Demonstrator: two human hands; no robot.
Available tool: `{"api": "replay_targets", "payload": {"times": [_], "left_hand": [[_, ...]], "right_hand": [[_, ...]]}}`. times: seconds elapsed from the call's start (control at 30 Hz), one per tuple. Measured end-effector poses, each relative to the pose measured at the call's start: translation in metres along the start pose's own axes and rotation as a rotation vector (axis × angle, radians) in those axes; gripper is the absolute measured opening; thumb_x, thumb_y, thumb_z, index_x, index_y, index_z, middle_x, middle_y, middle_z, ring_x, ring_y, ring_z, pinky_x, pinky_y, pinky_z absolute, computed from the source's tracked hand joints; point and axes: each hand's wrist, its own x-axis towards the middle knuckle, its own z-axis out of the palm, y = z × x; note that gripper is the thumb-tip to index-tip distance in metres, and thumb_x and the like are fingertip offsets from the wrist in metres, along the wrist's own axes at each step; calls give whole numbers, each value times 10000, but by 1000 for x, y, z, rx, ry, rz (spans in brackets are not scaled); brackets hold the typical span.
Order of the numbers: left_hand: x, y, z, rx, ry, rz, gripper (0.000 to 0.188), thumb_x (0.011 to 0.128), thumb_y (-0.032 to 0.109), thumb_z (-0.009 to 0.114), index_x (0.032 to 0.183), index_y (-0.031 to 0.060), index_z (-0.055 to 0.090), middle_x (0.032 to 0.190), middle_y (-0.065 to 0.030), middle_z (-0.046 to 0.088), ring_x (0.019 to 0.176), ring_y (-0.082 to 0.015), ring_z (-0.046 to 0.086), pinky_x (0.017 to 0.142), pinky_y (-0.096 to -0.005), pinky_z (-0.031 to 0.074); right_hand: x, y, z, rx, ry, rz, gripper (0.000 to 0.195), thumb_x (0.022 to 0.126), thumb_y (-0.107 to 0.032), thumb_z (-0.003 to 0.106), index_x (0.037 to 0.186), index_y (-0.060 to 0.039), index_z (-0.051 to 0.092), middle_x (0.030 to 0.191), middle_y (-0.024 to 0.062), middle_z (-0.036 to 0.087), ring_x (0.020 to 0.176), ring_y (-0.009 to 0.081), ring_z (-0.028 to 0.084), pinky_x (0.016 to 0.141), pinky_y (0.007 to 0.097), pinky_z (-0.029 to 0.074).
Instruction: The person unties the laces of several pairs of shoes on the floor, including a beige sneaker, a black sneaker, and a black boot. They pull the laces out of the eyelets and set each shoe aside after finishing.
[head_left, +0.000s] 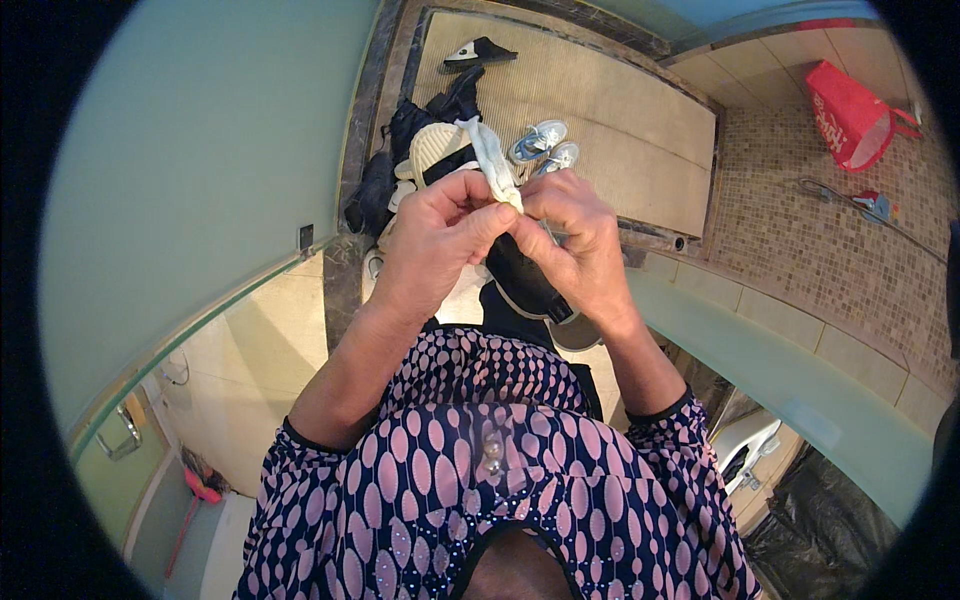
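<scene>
My left hand (450, 232) and my right hand (574, 236) meet in front of me, thumbs and fingers pinching one end of a pale, whitish-blue strip of cloth (490, 154). The pinched end looks bunched or knotted; its exact form is partly hidden by my fingers. The other end of the cloth extends away from me, over the shoes on the floor. Below my right hand lies a black shoe (525, 277). A cream ribbed slipper or shoe sole (437, 150) lies beyond my left hand, and a pair of blue-grey sneakers (538, 141) beyond my right.
Several dark shoes (371, 195) lie along the left side of a ribbed beige mat (600, 112), with a black-and-white shoe (478, 52) farther off. Frosted glass panels (202, 135) flank me. A red bag (847, 116) is at the right, a pink-headed brush (201, 484) lower left.
</scene>
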Motion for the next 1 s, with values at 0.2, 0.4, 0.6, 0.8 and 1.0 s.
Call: {"api": "replay_targets", "payload": {"times": [0.2,0.4,0.6,0.8,1.0], "left_hand": [[-1,10,-13,280,31,255,119,790,89,664,825,5,586,721,23,547,610,-35,476,537,-167,370],[2,45,-31,362,-307,252,114,811,79,613,885,3,572,946,-27,551,826,-102,530,770,-227,427],[-12,5,-39,11,-385,-140,305,836,186,613,1061,-12,561,934,-35,592,825,-94,561,743,-218,445],[-2,-45,-46,-60,-309,-267,248,809,133,591,1024,12,582,935,-4,591,807,-62,545,713,-198,433],[-17,-85,-46,-150,-76,-257,89,812,93,573,877,33,576,868,-10,597,775,-65,548,689,-201,442]], "right_hand": [[8,-15,10,271,-12,228,106,765,-66,655,816,-16,577,709,52,591,657,158,557,622,280,428],[7,-52,20,963,58,618,50,787,-10,615,774,-20,567,690,49,610,625,97,574,620,215,447],[-27,-48,28,1072,143,824,28,798,-27,609,790,-19,583,716,68,621,631,126,593,640,228,457],[-43,-6,52,912,242,746,25,786,22,571,786,4,588,677,51,598,558,105,556,515,229,443],[-67,32,73,225,295,591,54,750,-16,576,721,9,537,585,43,529,542,80,476,506,241,403]]}}
